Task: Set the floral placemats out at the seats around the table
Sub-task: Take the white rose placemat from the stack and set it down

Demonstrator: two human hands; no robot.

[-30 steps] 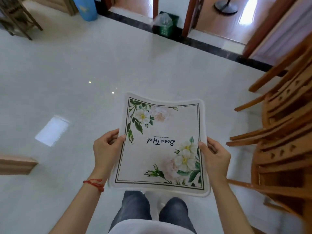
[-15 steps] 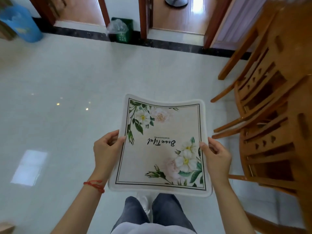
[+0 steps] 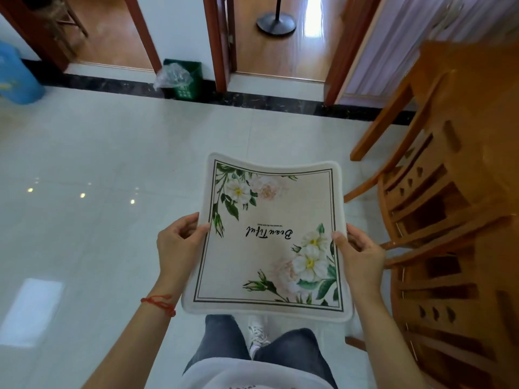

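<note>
Since the earlier frames the view has swung right and up: the wooden slat-back chairs (image 3: 438, 220) now fill more of the right side, and the doorways at the top sit closer to centre. Grip on the mat unchanged.

Cream square floral placemat with dark line border and "Beautiful" script (image 3: 269, 242) is held flat, face up, in the air over the pale glossy tile floor (image 3: 98, 164), in front of the person's torso, above the knees. Far edge sags slightly in the middle.

Left hand (image 3: 177, 245): pinches the mat's left edge near mid-height, thumb on top, fingers curled beneath. Red string bracelet (image 3: 160, 303) on that wrist.

Right hand (image 3: 359, 256): pinches the right edge at about the same height, thumb on the printed face, fingers beneath.

Mat spans between the two hands, near the chairs, not touching them. Green waste bin with clear liner (image 3: 179, 78) stands by the far wall.
</note>
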